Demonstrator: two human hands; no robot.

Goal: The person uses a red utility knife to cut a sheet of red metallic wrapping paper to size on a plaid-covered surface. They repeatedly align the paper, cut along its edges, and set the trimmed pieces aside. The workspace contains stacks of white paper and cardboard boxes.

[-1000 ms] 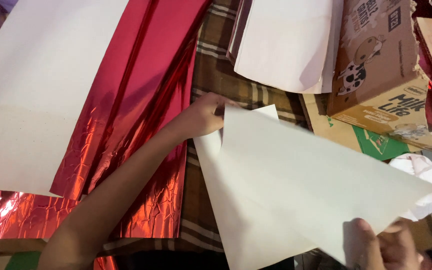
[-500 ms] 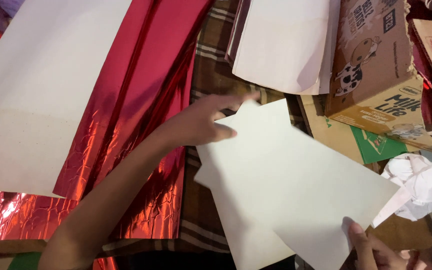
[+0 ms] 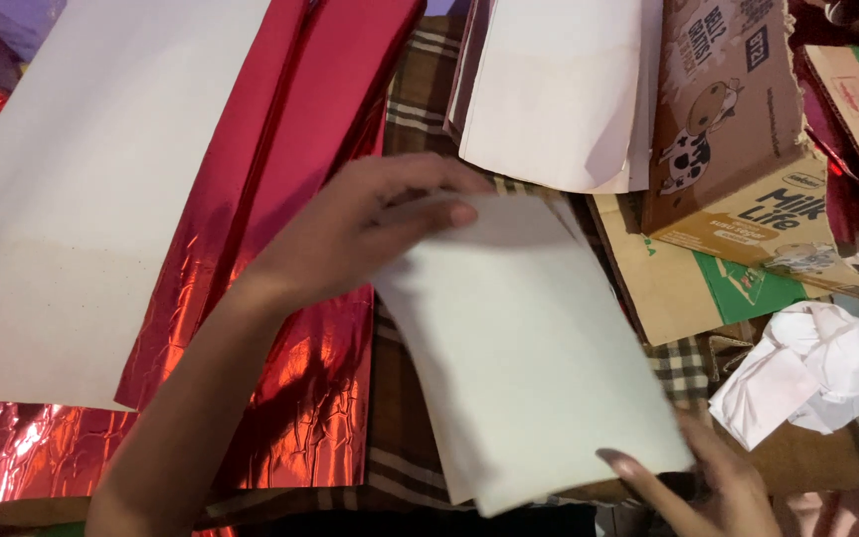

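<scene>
A folded white sheet of paper [image 3: 539,348] lies across the checked cloth [image 3: 400,438] in the middle of the head view. My left hand [image 3: 360,234] reaches in from the lower left and pinches the sheet's upper left edge between thumb and fingers. My right hand [image 3: 708,482] is at the bottom right, with its fingers gripping the sheet's lower right corner. The paper looks doubled over, with one layer showing under the other along the left edge.
A roll of shiny red foil [image 3: 290,199] with a white backing sheet [image 3: 82,199] lies at the left. Another white sheet [image 3: 559,89] sits at the top. Brown cardboard boxes [image 3: 738,149] are stacked at the right, and crumpled white paper [image 3: 817,373] lies below them.
The white sheet was held open as a wide angled piece; it is now folded down into a narrower doubled rectangle. My left hand moved from its far corner onto its top edge.
</scene>
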